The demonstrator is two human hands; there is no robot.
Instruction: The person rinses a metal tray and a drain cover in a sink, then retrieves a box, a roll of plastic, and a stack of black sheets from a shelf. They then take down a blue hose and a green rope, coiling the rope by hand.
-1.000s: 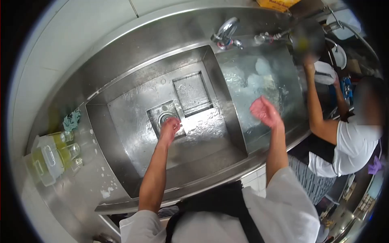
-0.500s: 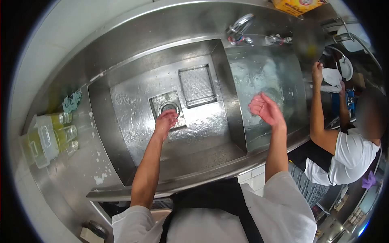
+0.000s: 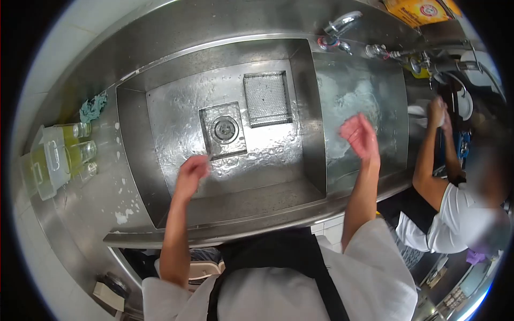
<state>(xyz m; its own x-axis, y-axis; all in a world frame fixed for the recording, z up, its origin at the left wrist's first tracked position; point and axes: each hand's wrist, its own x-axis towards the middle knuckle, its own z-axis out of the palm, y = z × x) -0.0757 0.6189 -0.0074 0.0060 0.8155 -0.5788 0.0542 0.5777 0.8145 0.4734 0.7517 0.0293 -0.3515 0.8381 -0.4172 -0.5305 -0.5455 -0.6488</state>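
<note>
My left hand (image 3: 191, 174) hangs over the near left part of a wet steel sink basin (image 3: 176, 128), slightly blurred, fingers loosely bent and nothing visible in them. Beyond it lies the round drain (image 3: 225, 129), set in a square recess. A rectangular perforated plate (image 3: 266, 99) sits in another recess to the drain's right. Above the second basin, filled with cloudy water (image 3: 342, 99), my right hand (image 3: 361, 136) is raised with its palm partly showing. Its fingers are half curled and a little apart, holding nothing.
Behind the filled basin stands a faucet (image 3: 342, 24); a yellow box (image 3: 417, 12) is at the back right. On the left ledge are a plastic container with yellowish contents (image 3: 53, 160) and a crumpled green cloth (image 3: 93, 107). A co-worker (image 3: 444, 208) stands close on the right, hands raised.
My left hand has drawn back from the drain toward the sink's near left side, uncovering the drain. My right hand remains above the water, its fingers slightly more spread. The camera view has shifted.
</note>
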